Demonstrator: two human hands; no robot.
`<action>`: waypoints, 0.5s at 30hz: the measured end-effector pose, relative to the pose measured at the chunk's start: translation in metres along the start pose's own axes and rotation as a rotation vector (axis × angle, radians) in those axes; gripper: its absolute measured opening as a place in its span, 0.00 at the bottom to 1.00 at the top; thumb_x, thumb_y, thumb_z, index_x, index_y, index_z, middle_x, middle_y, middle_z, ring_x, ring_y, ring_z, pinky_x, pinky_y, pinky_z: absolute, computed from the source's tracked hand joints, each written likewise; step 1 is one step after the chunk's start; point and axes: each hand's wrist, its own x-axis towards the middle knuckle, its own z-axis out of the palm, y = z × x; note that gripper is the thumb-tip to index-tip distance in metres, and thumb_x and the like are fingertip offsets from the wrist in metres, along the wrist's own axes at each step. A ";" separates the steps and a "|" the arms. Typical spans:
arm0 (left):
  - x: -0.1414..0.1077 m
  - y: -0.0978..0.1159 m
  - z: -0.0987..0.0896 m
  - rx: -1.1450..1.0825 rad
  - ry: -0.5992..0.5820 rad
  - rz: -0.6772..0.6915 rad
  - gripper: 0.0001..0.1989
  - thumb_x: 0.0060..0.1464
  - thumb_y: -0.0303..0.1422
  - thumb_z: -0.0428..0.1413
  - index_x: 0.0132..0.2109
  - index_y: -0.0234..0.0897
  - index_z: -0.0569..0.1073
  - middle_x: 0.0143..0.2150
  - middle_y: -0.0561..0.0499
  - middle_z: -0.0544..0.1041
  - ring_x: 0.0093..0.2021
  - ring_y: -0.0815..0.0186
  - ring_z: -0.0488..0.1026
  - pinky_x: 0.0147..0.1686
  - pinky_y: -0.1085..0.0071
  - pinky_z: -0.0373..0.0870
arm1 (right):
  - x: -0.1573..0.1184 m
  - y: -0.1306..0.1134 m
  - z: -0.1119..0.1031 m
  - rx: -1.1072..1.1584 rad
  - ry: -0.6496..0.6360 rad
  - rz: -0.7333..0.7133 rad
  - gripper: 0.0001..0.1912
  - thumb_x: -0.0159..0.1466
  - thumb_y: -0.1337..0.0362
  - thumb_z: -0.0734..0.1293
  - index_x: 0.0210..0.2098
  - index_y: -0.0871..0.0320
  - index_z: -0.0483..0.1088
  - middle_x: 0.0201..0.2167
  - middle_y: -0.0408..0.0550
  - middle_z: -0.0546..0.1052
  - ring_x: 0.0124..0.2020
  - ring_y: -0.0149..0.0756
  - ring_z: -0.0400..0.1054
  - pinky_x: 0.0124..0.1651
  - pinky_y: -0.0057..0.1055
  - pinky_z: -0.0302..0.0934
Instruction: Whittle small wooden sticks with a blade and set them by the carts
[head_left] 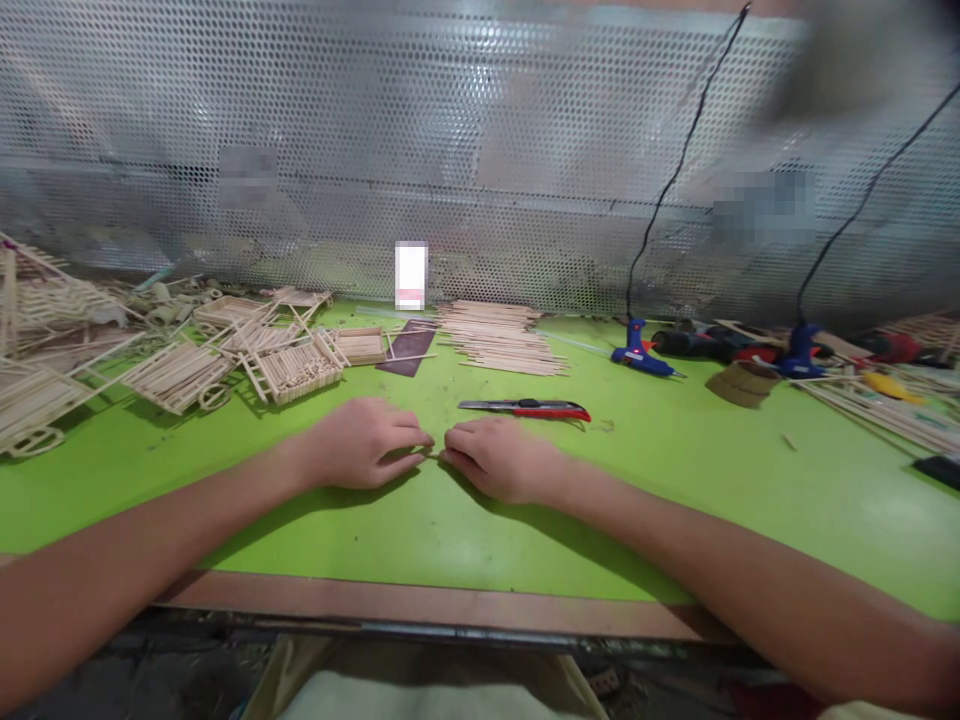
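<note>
My left hand (371,443) and my right hand (499,458) meet low over the green tabletop (450,540), fingertips nearly touching. Between them shows a short bit of thin wooden stick (433,457), pinched from both sides; most of it is hidden by my fingers. Just beyond my right hand lies a red utility knife (551,409), its blade out and pointing left. Farther back, a pile of thin wooden sticks (502,338) is spread beside a dark sheet of sandpaper-like material (409,348).
Small stick-built carts (292,370) crowd the left side. Blue glue guns (641,352) with hanging black cords stand at the back right, near a brown cup-shaped piece (742,384) and more sticks (877,415). A perforated metal screen (450,150) closes off the back.
</note>
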 end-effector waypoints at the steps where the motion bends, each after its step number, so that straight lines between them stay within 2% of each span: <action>1: 0.000 0.000 0.000 -0.035 -0.017 0.012 0.16 0.72 0.38 0.50 0.54 0.37 0.80 0.47 0.47 0.84 0.42 0.60 0.80 0.41 0.64 0.72 | 0.000 0.001 0.000 0.002 -0.006 -0.008 0.17 0.78 0.58 0.57 0.42 0.59 0.74 0.37 0.51 0.80 0.36 0.39 0.71 0.38 0.34 0.53; 3: -0.002 0.002 0.000 -0.093 -0.050 0.049 0.18 0.72 0.38 0.50 0.59 0.36 0.78 0.55 0.46 0.82 0.51 0.57 0.79 0.52 0.61 0.73 | -0.001 0.001 -0.001 0.012 -0.011 -0.022 0.17 0.78 0.59 0.57 0.43 0.59 0.75 0.38 0.51 0.80 0.37 0.39 0.72 0.39 0.33 0.55; 6: -0.005 0.004 0.003 -0.165 -0.079 0.054 0.21 0.72 0.38 0.50 0.64 0.33 0.74 0.62 0.44 0.77 0.62 0.54 0.74 0.64 0.58 0.69 | -0.001 0.002 -0.002 0.027 -0.006 -0.050 0.17 0.78 0.60 0.57 0.43 0.59 0.75 0.39 0.51 0.80 0.38 0.38 0.73 0.39 0.33 0.56; 10: -0.008 0.008 0.006 -0.238 -0.078 0.008 0.20 0.72 0.35 0.49 0.65 0.35 0.74 0.65 0.43 0.75 0.64 0.57 0.73 0.66 0.60 0.68 | 0.001 0.002 -0.005 0.047 -0.016 -0.091 0.17 0.77 0.61 0.57 0.42 0.59 0.76 0.39 0.52 0.81 0.37 0.39 0.73 0.39 0.33 0.58; 15: -0.009 0.015 0.003 -0.139 -0.095 0.011 0.21 0.72 0.35 0.47 0.65 0.34 0.73 0.65 0.41 0.75 0.63 0.55 0.75 0.64 0.57 0.70 | 0.007 0.004 -0.010 0.070 -0.053 -0.118 0.18 0.77 0.61 0.56 0.44 0.58 0.76 0.39 0.52 0.81 0.37 0.39 0.73 0.39 0.33 0.59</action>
